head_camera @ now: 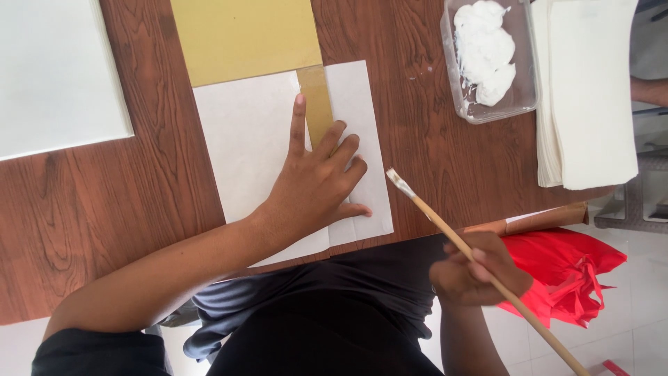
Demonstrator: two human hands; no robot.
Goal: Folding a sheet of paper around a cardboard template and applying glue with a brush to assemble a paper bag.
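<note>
My left hand (316, 182) lies flat, fingers spread, on a white sheet of paper (243, 146) on the wooden table (104, 202). A mustard-yellow card (243, 38) lies partly under the white paper, and a narrow yellow strip (314, 97) shows between the white flaps beside my fingers. My right hand (476, 278) grips a wooden-handled brush (445, 226) near the table's front edge. Its pale bristles point up and to the left, just off the paper's right edge, above the wood.
A clear plastic tub (522, 104) with white paste stands at the back right. A stack of white sheets (591, 90) lies right of it, and another white sheet (56, 69) at the far left. Red crumpled material (570, 271) lies below the table on the right.
</note>
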